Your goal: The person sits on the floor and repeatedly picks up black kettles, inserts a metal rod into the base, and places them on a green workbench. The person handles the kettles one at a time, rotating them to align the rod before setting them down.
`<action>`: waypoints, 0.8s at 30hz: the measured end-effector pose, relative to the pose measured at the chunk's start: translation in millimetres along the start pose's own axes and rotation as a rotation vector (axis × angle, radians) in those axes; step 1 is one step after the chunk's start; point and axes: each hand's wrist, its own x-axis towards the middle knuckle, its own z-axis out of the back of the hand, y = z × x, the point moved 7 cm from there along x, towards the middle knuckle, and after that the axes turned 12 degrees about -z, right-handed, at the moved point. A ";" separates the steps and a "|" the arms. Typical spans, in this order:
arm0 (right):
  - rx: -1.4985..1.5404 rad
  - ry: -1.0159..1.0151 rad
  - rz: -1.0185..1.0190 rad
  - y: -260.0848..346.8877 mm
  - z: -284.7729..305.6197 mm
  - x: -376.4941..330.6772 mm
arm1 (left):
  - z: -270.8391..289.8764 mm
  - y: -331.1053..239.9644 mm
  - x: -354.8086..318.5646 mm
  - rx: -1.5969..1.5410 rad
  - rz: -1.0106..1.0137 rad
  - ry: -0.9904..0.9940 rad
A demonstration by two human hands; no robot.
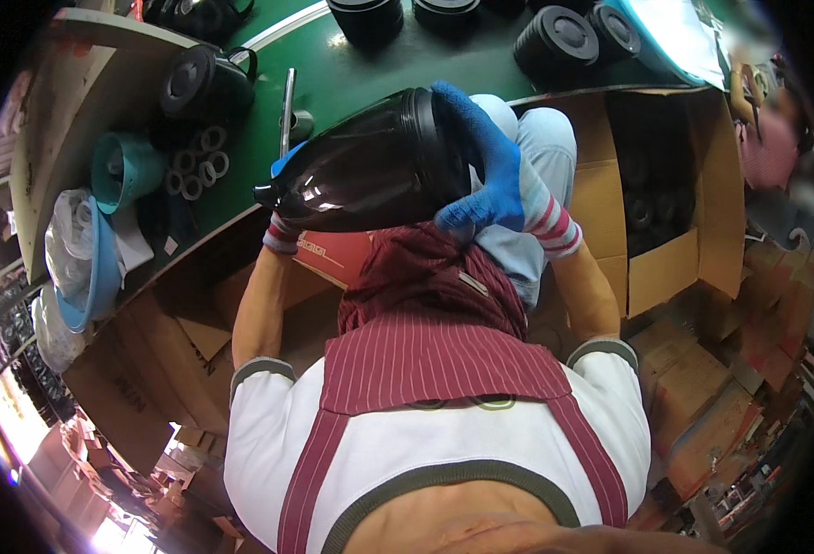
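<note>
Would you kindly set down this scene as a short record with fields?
Held item: large dark glossy plastic jug, lying on its side over the lap
Right hand: blue knit glove, fingers wrapped over the jug's wide end
Left hand: mostly hidden under the jug's narrow end
Surface: green workbench with small white rings and a teal funnel
Right side: open cardboard box

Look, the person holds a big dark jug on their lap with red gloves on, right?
Not quite. The head view shows the gloves are blue, with striped cuffs. The right hand grips the big dark jug at its wide end, and the left hand is mostly hidden under it.
</note>
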 end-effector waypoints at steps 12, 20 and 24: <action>0.218 0.026 -0.347 -77.0 27.9 -52.3 | -9.6 -145.5 88.1 0.437 -0.427 0.067; -0.050 -0.236 0.548 7.0 37.8 -61.8 | -12.2 16.1 5.9 -0.409 0.211 -0.159; 0.479 -0.343 0.006 -28.8 49.2 -49.1 | -40.8 -150.0 111.9 0.415 -0.474 0.029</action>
